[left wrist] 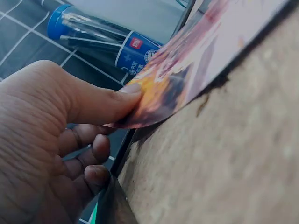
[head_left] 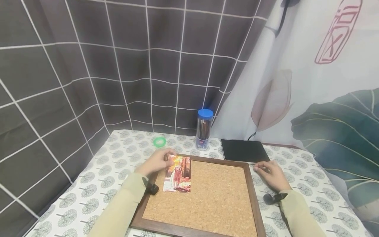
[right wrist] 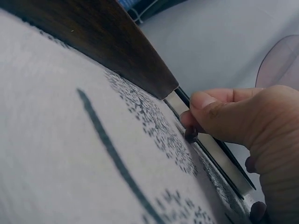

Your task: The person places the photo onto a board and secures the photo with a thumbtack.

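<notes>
Dark tiled walls and a leaf-printed curtain close off the table (head_left: 97, 184), which wears a cloth patterned with small trees.

On it lies our cork board (head_left: 204, 197) in its dark wood frame, and at the board's far-left corner sits the photo (head_left: 177, 173) of a golden dog. Our left hand (head_left: 155, 163) pinches the photo's top-left corner: in the left wrist view the thumb (left wrist: 100, 105) presses on the print while the other fingers curl beneath, so that corner lifts off the cork. The photo stands in portrait, long axis running away from us, the dog's head at the far end and upright to our eye.

Our right hand (head_left: 270, 174) rests on the cloth just right of the frame's far-right corner. Its fingers are curled, and thumb and forefinger seem to nip something small and dark (right wrist: 190, 134) against the cloth; we cannot tell what it is.

Beyond the right hand lies a black pad (head_left: 244, 150). Between the hands and farther off stands a blue-capped tube (head_left: 204, 129) of pencils, with a green tape ring (head_left: 159, 142) beyond the left hand.

As we judge it, the risks are small: the held corner could crease, or the print could skew if the thumb slides, and the small dark piece could slip from the right fingers onto the busy cloth.
</notes>
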The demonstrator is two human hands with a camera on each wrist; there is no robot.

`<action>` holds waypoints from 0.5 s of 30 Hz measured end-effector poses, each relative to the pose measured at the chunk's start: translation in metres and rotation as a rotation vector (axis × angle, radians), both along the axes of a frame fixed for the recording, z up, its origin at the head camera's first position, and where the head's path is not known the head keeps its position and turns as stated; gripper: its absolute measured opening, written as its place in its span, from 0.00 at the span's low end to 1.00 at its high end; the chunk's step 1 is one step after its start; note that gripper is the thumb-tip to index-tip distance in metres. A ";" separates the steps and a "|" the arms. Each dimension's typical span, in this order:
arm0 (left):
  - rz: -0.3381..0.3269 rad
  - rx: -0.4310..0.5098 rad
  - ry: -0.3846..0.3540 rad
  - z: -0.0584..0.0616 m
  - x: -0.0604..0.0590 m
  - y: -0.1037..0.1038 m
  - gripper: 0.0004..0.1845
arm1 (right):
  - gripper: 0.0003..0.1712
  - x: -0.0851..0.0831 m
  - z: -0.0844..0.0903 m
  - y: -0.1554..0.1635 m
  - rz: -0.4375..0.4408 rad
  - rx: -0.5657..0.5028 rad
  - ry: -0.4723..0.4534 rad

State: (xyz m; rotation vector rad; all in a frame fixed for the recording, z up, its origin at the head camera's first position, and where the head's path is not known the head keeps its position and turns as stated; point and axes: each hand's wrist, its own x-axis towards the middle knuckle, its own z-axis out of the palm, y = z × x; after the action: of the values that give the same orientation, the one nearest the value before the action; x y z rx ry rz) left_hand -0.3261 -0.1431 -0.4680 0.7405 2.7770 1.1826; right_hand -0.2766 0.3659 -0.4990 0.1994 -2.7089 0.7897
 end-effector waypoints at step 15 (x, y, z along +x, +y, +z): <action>0.002 -0.059 0.020 -0.004 0.000 -0.001 0.18 | 0.11 0.001 0.002 -0.002 -0.016 -0.043 -0.004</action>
State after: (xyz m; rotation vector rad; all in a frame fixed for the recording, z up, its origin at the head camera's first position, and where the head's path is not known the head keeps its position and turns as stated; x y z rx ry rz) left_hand -0.3259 -0.1439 -0.4716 0.7492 2.8155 1.0941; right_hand -0.2757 0.3636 -0.4969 0.1666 -2.6904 0.8441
